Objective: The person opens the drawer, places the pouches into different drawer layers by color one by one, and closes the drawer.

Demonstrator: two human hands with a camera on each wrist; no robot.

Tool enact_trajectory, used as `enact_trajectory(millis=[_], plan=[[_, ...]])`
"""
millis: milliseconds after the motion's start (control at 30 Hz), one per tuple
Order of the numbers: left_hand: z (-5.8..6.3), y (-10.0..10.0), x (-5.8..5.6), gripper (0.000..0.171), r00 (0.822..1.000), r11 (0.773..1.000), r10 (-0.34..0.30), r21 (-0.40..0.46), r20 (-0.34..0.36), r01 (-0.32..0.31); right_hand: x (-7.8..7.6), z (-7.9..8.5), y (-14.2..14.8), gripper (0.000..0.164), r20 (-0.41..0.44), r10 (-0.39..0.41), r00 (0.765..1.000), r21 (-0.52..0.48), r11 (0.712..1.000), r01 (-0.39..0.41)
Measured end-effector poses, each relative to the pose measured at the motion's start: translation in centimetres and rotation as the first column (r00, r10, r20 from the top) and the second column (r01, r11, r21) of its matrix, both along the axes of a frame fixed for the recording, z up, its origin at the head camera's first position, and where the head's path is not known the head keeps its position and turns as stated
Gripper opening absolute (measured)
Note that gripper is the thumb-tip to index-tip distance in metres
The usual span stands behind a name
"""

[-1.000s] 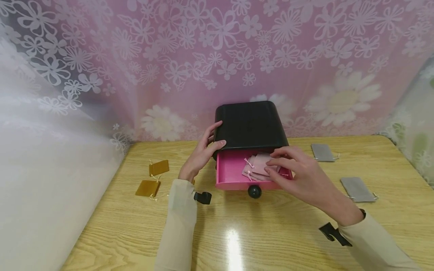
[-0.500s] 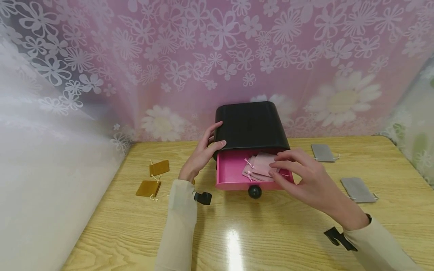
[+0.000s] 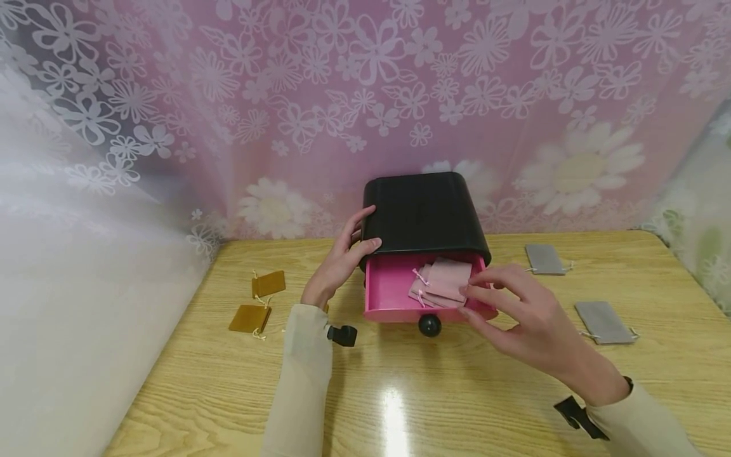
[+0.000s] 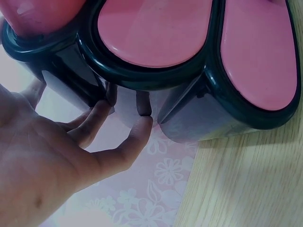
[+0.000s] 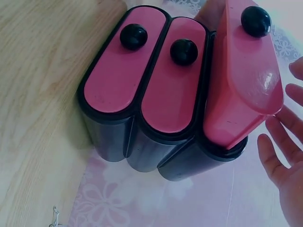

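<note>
A black cabinet (image 3: 422, 212) with three pink drawers stands at the back of the table. Its top drawer (image 3: 388, 285) is pulled out, with several pale pink drawstring pouches (image 3: 448, 279) lying overlapped inside. My left hand (image 3: 337, 263) rests against the cabinet's left side, thumb and index fingertips on the top edge. In the left wrist view, spread fingertips touch the black side wall (image 4: 128, 106). My right hand (image 3: 531, 317) is at the drawer's right front corner, fingers loosely bent and holding nothing. From the right wrist, the fingers (image 5: 279, 137) show beside the pulled-out drawer.
Two mustard-brown pouches (image 3: 268, 284) lie on the table to the left. Two grey pouches (image 3: 605, 322) lie to the right. Behind the table hangs a pink flowered curtain (image 3: 320, 127). A black knob (image 3: 429, 325) sticks out from the drawer front.
My right hand has drawn back to the right and toward me, away from the pink pouches, which stay in the drawer. The left hand has kept its place.
</note>
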State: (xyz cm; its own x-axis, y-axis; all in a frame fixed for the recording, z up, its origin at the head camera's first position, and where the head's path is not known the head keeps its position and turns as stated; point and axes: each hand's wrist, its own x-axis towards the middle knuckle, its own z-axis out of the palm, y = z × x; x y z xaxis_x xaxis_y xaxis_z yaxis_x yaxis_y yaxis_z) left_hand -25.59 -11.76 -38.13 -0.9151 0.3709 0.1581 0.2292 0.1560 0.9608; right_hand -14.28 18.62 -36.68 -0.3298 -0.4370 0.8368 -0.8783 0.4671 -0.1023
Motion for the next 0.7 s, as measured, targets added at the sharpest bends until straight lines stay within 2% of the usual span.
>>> enact_trajectory(millis=[200, 433, 600, 700], plan=[[-0.1, 0.0, 0.0, 0.061, 1.0, 1.0, 0.007, -0.001, -0.002, -0.007, 0.4, -0.5, -0.3, 0.044, -0.066, -0.042, 0.997, 0.009, 0.999, 0.043], [0.0, 0.1, 0.1, 0.061, 1.0, 1.0, 0.011, 0.001, -0.002, -0.011, 0.9, -0.9, -1.4, 0.04, -0.168, -0.011, 0.986, -0.025, 1.0, 0.007], [0.0, 0.1, 0.0, 0.061, 1.0, 1.0, 0.009, 0.001, -0.001, -0.009, 1.4, -1.0, -1.9, 0.042, -0.256, -0.069, 0.964, -0.073, 0.996, 0.052], [0.0, 0.1, 0.1, 0.061, 1.0, 1.0, 0.012, 0.001, 0.0, -0.012, 1.5, -0.9, -2.3, 0.039, -0.295, -0.05, 0.954, -0.102, 0.995, 0.02]])
